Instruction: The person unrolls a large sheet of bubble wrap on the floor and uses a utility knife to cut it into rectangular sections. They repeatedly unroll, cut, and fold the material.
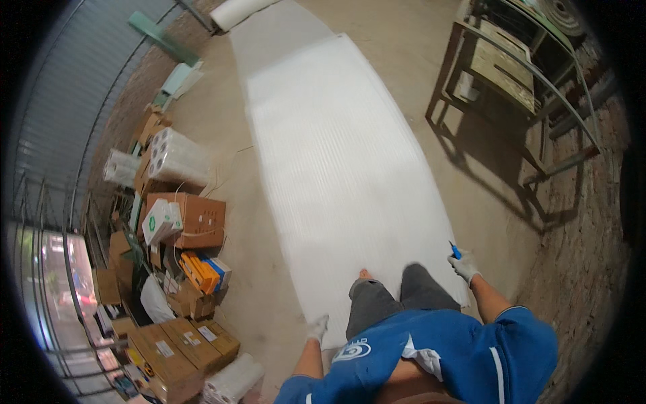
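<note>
A long white foam sheet (343, 155) with fine ridges lies on the floor in front of me, in what look like stacked layers. My right hand (465, 266), in a pale work glove, is closed around a small blue utility knife (455, 251) with a dark, pointed tip. It is beside the sheet's right edge. My left hand (317, 328), gloved too, hangs at the sheet's near left edge with its fingers loosely extended. Whether it touches the sheet, I cannot tell. A bare foot (365, 274) shows on the sheet below my grey trousers.
At the far end lies a white roll (235, 11). Cardboard boxes (176, 347), plastic-wrapped rolls (176, 156) and an orange box (200, 271) crowd the left side. A metal-framed stand (501, 74) is by the brick wall on the right.
</note>
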